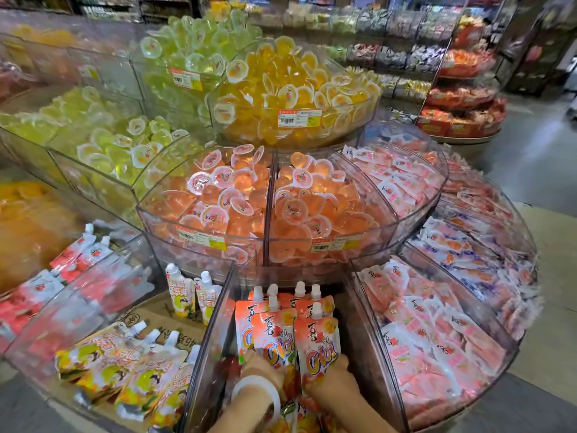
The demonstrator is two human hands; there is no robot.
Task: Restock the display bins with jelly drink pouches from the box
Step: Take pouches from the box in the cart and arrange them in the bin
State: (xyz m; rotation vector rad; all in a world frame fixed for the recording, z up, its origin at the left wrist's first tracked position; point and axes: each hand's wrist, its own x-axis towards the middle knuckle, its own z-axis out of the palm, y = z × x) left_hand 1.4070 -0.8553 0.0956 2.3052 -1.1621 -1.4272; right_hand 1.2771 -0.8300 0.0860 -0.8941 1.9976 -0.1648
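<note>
Both hands are reaching down into the clear wedge-shaped bin at the front of the round tiered display. The left hand, with a pale bangle sitting on its wrist, is pressing against the lower part of the orange jelly drink pouches; its fingers are curled around the bottom edge of the front pouches, holding them. The right hand is gripping the foot of the rightmost pouch, its fingers closed over the pouch's lower corner. The pouches are standing upright in a tight cluster inside that bin, white screw caps pointing up, with more caps showing behind the front row.

In the neighbouring bin to the left, yellow-green pouches are lying flat in an overlapping row on brown cardboard, and two more of the same kind are standing upright at the back. Further left, red-and-white pouches are leaning in another compartment. To the right, a bin is holding flat pink sachets. On the tier above, peach jelly cups are filling two compartments, and yellow jelly cups are heaping in the top bowl.
</note>
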